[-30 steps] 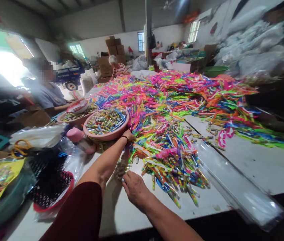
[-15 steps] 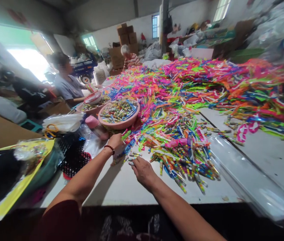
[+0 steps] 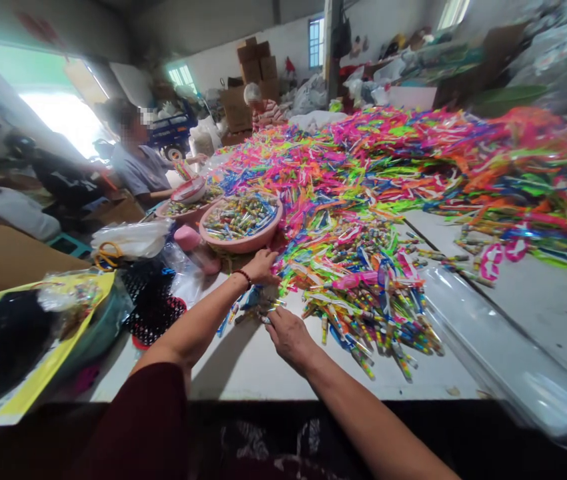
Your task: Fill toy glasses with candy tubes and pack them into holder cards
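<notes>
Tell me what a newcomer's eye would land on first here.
First, the huge heap of neon plastic strips that spreads across the table from the middle to the far right. Next, the pink basin full of small colourful tubes at the heap's left edge. In front of it, the left hand and right hand meet over a few loose tubes at the heap's near corner.

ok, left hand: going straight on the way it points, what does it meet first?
Probably the near edge of the heap of coloured sticks: the left hand points up-right, nearly touching it. The pink basin lies just left of that line; depth unclear.
</notes>
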Tool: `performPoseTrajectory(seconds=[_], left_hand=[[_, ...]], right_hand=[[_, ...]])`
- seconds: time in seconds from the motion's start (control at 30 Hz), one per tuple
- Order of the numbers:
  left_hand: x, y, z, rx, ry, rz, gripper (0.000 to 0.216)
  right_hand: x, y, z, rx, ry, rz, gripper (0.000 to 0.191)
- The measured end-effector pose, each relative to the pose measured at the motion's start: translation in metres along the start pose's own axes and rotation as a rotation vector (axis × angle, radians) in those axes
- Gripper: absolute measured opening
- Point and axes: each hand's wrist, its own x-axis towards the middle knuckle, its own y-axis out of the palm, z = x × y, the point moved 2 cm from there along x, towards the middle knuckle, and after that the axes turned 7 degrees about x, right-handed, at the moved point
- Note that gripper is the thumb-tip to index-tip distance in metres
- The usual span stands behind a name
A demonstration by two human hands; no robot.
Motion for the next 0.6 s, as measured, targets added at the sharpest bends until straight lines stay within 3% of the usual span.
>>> performPoseTrajectory(seconds=[0.13, 0.23, 0.5, 0.6], left_hand=[[0.045, 0.011, -0.021, -0.038, 0.059, 0.058, 0.107], [0.064, 0.017, -0.026, -0.054, 0.066, 0.093, 0.114], [0.061, 0.019, -0.023, -0.076, 0.102, 0.007, 0.091], [0.049, 0.015, -0.022, -0.055, 0.083, -0.086, 0.064]], right_hand=[[-0.001, -0.003, 0.002, 0.006, 0.004, -0.009, 0.008], [0.000, -0.005, 0.003, 0.010, 0.004, 0.000, 0.009], [0.001, -0.001, 0.000, 0.012, 0.003, 0.002, 0.009], [0.000, 0.000, -0.001, 0.023, -0.005, -0.007, 0.010]])
